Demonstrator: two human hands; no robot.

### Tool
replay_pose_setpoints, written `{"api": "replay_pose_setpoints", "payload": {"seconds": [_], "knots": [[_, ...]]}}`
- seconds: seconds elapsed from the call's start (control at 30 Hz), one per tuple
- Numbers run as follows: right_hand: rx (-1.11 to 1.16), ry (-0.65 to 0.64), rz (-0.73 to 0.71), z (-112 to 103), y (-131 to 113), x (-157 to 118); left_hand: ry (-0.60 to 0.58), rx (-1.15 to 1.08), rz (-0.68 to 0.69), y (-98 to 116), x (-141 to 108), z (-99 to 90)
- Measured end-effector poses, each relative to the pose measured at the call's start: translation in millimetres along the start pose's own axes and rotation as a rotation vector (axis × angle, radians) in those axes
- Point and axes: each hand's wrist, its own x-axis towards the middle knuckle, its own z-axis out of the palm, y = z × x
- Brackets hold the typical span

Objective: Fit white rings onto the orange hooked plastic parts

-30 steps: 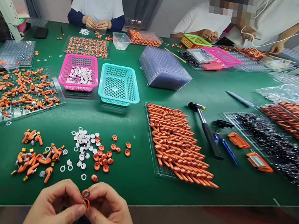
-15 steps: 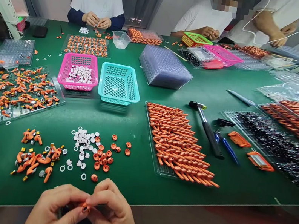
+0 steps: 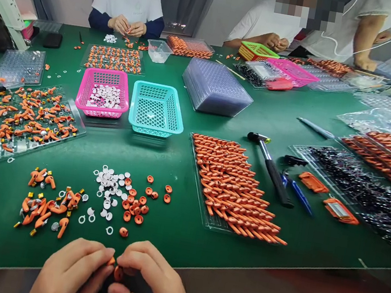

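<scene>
Low at the table's front edge, my left hand (image 3: 75, 269) pinches a small orange earbud piece (image 3: 111, 261), mostly hidden by the fingers. Close beside it, my right hand (image 3: 154, 279) has a round orange earbud cap (image 3: 117, 273) between index finger and thumb. Whether the two pieces touch is hard to tell. Just beyond my hands lie several loose orange caps (image 3: 139, 219) and a scatter of white discs and rings (image 3: 110, 182). To their left is a small heap of orange earbud stems (image 3: 41, 219) with yellow tabs.
A pink basket (image 3: 81, 108) holds white discs, with a turquoise basket (image 3: 153, 133) alongside. Trays of orange earbud parts (image 3: 229, 187) stand left and right. A hammer (image 3: 270, 169) and blue pliers (image 3: 299, 196) lie rightward. Clear stacked trays (image 3: 216, 87) sit further back. Co-workers sit opposite.
My hands have drawn slightly apart, and the orange cap now shows in my right fingers, separate from the piece in my left. Behind the table, a standing person's arm has lowered toward the tabletop.
</scene>
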Motion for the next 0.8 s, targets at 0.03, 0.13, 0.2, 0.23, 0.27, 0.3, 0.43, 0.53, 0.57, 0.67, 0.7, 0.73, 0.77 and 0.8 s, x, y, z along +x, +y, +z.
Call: {"api": "replay_pose_setpoints", "payload": {"seconds": [0.03, 0.13, 0.2, 0.23, 0.27, 0.3, 0.43, 0.53, 0.57, 0.67, 0.7, 0.73, 0.77, 0.8], "knots": [[-0.027, 0.022, -0.005, 2.0, 1.1, -0.8, 0.006, -0.003, -0.002, -0.7, -0.4, -0.2], [-0.082, 0.094, -0.056, 7.0, 3.0, -2.1, 0.02, -0.024, -0.007, -1.3, 0.0, -1.0], [-0.084, 0.125, -0.095, 8.9, 3.3, -2.3, 0.025, -0.045, -0.008, -0.4, 1.8, -1.6], [-0.07, 0.129, -0.107, 9.4, 3.4, -2.2, 0.03, -0.056, -0.008, 0.5, 3.2, -1.9], [-0.05, 0.128, -0.112, 9.6, 3.6, -2.2, 0.033, -0.066, -0.013, 1.4, 4.9, -2.2], [-0.024, 0.126, -0.112, 9.7, 3.9, -2.2, 0.036, -0.076, -0.016, 2.4, 6.6, -2.4], [0.075, 0.121, -0.079, 10.2, 5.0, -3.1, 0.053, -0.113, 0.005, 4.1, 10.4, -2.9], [0.11, 0.169, -0.041, 11.7, 5.4, -4.5, 0.023, -0.128, -0.003, 2.8, 7.4, -3.8], [0.116, 0.195, -0.033, 12.4, 5.5, -4.8, 0.004, -0.134, -0.012, 2.1, 5.8, -4.4], [0.129, 0.242, -0.028, 14.0, 6.7, -6.2, -0.038, -0.182, -0.051, 0.9, 2.4, -6.7], [0.131, 0.245, -0.028, 14.3, 7.3, -6.9, -0.045, -0.213, -0.079, 0.9, 2.2, -7.3], [0.131, 0.244, -0.028, 14.7, 8.0, -7.8, -0.054, -0.249, -0.115, 1.4, 2.5, -7.6], [0.13, 0.245, -0.026, 15.0, 8.7, -8.8, -0.065, -0.292, -0.16, 2.3, 3.2, -7.6], [0.127, 0.248, -0.026, 15.2, 9.4, -9.9, -0.07, -0.34, -0.217, 3.7, 4.1, -7.3]]}}
